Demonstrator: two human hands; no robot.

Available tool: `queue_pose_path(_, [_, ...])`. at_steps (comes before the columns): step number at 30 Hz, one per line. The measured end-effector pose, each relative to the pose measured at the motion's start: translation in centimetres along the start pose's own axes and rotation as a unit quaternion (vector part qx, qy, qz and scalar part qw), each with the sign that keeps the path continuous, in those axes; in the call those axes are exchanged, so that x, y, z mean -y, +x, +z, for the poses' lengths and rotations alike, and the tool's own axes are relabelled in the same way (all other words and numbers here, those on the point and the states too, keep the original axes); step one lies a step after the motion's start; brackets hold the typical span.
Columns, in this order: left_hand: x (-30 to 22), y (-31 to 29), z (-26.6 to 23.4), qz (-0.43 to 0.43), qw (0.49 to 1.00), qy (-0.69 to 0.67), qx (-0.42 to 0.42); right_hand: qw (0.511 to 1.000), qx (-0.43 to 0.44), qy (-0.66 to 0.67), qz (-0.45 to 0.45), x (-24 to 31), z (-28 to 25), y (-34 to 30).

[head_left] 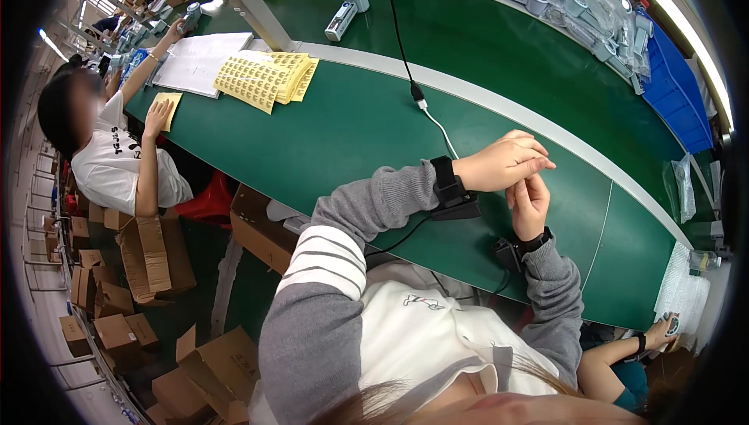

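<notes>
Over the green table my left hand reaches across from the left, fingers stretched out to the right. Just below it, my right hand has its fingers bent and drawn together, their tips up against the left hand. Whether anything small is between those fingertips is hidden. Black straps with small dark boxes circle both wrists. A white cable, joined to a black cord, runs down behind my left hand. Under the left wrist a black box is partly visible.
Yellow label sheets and white paper lie at the left. A grey-white handheld device rests beyond the rail. Bagged parts and a blue bin are far right. Co-workers sit on both sides; cardboard boxes stand lower left.
</notes>
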State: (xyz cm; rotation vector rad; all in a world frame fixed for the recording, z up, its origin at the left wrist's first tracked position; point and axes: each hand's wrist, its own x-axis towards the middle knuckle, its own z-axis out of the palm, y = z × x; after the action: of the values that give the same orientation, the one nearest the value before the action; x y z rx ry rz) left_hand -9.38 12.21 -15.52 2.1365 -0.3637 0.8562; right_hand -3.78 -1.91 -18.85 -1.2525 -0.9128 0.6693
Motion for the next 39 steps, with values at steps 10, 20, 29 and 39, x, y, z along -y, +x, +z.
queue_pose_path(10, [-1.4,1.3,-4.1,0.065,0.979,-0.055,-0.183,0.992,-0.042,0.099,0.07,0.3,0.8,1.0])
queue_pose_path(20, [12.3,-4.8,-21.2,-0.258,0.821,0.203,-0.467,0.975,-0.172,0.109,0.087,-0.9,-0.8,0.9])
queue_pose_path(29, [21.7,-3.3,-23.1,-0.576,0.718,0.381,-0.087,0.972,-0.186,0.112,0.092,-1.2,-1.3,1.4])
queue_pose_path(39, [12.9,-2.2,-19.5,-0.2,0.775,-0.216,-0.56,0.97,-0.193,0.118,0.085,-1.3,-1.5,1.2])
